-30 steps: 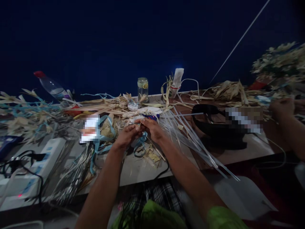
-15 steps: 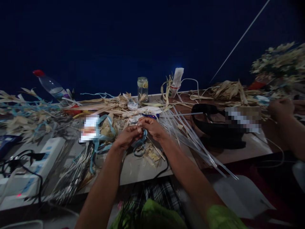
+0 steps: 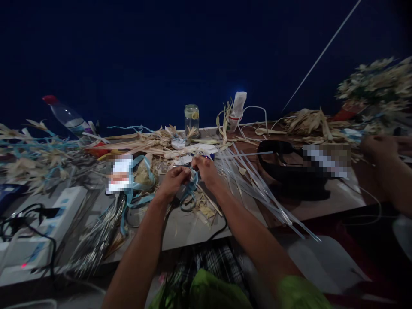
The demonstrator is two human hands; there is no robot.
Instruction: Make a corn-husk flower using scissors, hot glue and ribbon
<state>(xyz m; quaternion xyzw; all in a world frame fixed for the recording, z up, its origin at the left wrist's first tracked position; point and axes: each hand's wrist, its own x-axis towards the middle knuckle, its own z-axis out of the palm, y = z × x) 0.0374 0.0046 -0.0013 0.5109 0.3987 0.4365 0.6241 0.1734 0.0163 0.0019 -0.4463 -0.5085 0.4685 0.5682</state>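
Note:
My left hand [image 3: 176,180] is closed in a pinch over the middle of the table. Close to its right, my right hand [image 3: 206,171] is also closed, its fingers bent downward. A light blue ribbon [image 3: 193,182] shows between the two hands, running from the fingertips down to a loop. Whatever small piece sits at the fingertips is too small to make out. Dry husk scraps [image 3: 206,208] lie under the hands, and thin clear sticks [image 3: 257,184] are spread to the right.
A power strip [image 3: 64,219], a bundle of wires [image 3: 103,240] and a tilted bottle [image 3: 72,120] are on the left. Behind stand a glass jar [image 3: 192,118] and a cup [image 3: 234,122]. A black headband-like object [image 3: 296,174] and another person's hand [image 3: 380,148] are on the right.
My hands have moved slightly apart, and more of the blue ribbon shows between them. My right hand has turned its fingers downward.

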